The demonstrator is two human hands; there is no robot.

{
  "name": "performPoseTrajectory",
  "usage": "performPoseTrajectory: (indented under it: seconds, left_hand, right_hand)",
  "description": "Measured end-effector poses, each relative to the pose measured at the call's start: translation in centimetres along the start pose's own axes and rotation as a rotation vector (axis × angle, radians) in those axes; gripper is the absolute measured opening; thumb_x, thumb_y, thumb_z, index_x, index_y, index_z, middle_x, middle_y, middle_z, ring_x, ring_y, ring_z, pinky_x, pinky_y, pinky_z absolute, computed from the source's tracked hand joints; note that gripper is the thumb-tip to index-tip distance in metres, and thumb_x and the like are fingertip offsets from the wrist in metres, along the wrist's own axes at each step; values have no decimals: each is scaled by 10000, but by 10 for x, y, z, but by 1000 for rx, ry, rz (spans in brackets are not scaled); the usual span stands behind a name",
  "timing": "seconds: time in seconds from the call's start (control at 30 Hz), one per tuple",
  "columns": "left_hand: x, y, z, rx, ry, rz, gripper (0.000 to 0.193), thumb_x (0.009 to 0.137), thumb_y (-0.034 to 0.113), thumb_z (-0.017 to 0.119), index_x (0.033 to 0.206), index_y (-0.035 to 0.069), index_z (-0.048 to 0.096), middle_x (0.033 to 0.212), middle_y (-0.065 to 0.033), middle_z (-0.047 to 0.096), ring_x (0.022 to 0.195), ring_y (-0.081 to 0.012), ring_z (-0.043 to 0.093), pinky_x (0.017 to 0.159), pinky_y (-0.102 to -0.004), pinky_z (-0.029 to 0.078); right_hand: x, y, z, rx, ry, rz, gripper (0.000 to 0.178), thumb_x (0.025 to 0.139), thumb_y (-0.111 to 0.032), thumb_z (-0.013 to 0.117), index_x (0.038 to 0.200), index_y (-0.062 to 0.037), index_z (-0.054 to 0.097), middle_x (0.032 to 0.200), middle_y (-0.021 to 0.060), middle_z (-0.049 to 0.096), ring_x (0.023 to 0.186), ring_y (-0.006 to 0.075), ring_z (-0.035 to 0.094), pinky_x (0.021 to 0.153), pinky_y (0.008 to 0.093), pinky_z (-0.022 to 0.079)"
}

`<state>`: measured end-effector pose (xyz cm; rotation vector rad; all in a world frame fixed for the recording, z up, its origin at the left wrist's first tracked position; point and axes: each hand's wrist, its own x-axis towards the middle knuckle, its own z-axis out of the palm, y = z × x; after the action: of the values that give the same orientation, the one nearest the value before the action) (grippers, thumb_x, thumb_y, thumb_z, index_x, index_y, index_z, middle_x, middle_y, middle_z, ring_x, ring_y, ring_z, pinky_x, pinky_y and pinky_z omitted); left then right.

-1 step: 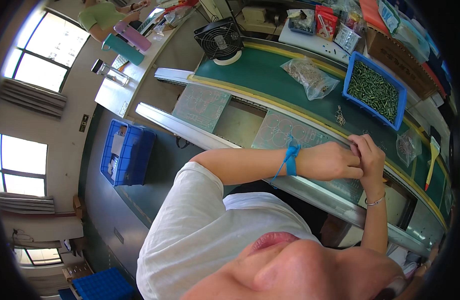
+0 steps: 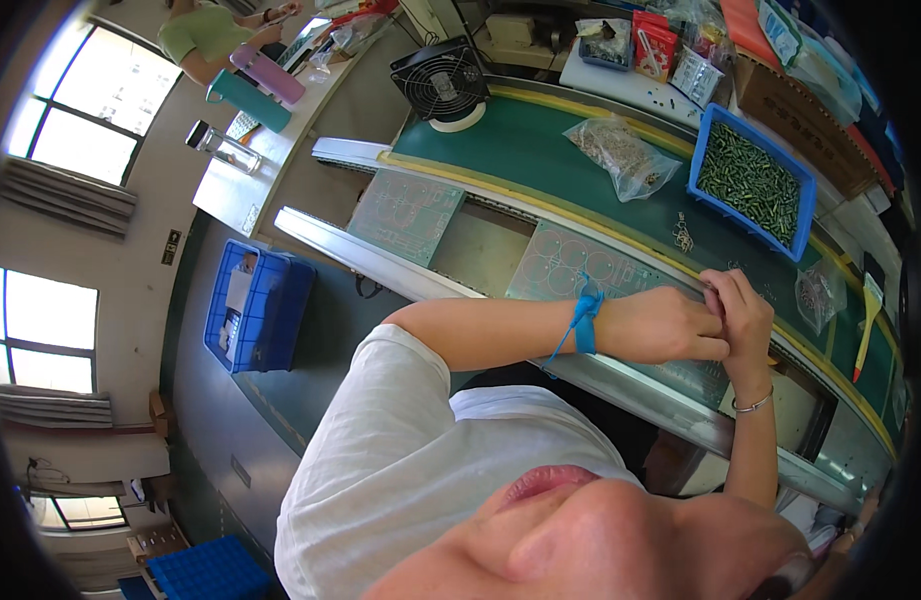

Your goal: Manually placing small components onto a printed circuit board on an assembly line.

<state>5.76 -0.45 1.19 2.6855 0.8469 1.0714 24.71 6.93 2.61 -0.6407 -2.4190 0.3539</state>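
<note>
My left hand (image 2: 662, 325), with a blue strap (image 2: 585, 318) round its wrist, reaches across to the right with its fingers curled. It meets my right hand (image 2: 742, 312), which wears a thin bracelet (image 2: 753, 401) and has its fingers bent together. Whatever lies between the fingertips is hidden or too small to name. Both hands are over the rail track, above the right part of a green circuit board (image 2: 570, 262) printed with large circles. Another circuit board (image 2: 405, 215) lies farther left along the track.
Beyond the track, a green belt (image 2: 525, 125) carries a bag of small parts (image 2: 620, 155), loose metal pieces (image 2: 682, 232), a blue tray (image 2: 692, 170) of green cylindrical components, and a yellow brush (image 2: 866, 325). A black fan (image 2: 438, 82) stands farther back. Blue crate (image 2: 265, 310) at left; another person (image 2: 215, 38) sits beyond.
</note>
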Motion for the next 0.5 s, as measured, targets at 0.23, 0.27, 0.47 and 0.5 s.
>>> performPoseTrajectory:
  seconds: [0.23, 0.27, 0.47, 0.5]
  left_hand:
    - [-1, 5, 4, -27, -81, 9, 293, 888, 118, 666, 1178, 104, 624, 933, -105, 622, 870, -309, 698, 629, -430, 589]
    - [-1, 4, 5, -28, -79, 11, 293, 888, 118, 666, 1178, 104, 624, 933, -105, 622, 870, -309, 698, 629, -430, 589]
    - [-3, 6, 6, -32, -99, 3, 271, 885, 126, 671, 1150, 112, 616, 927, -109, 637, 859, -313, 702, 628, -436, 590]
    - [-3, 6, 6, -26, -105, 3, 263, 879, 127, 675, 1135, 113, 615, 919, -110, 635, 853, -313, 702, 626, -437, 590]
  right_hand:
    - [-2, -2, 6, -181, 82, -41, 262, 900, -34, 734, 1154, -93, 710, 926, 83, 639, 748, 294, 664, 651, 407, 530]
    - [-2, -3, 5, -216, 84, -59, 265, 905, -42, 732, 1165, -92, 711, 927, 81, 635, 749, 290, 663, 654, 404, 533]
    - [-3, -9, 6, -286, 88, -85, 305, 898, -51, 736, 1200, -86, 711, 936, 77, 630, 778, 275, 668, 669, 395, 542]
    - [-3, -8, 7, -286, 90, -84, 305, 898, -51, 736, 1200, -86, 711, 936, 77, 630, 778, 275, 668, 669, 395, 542]
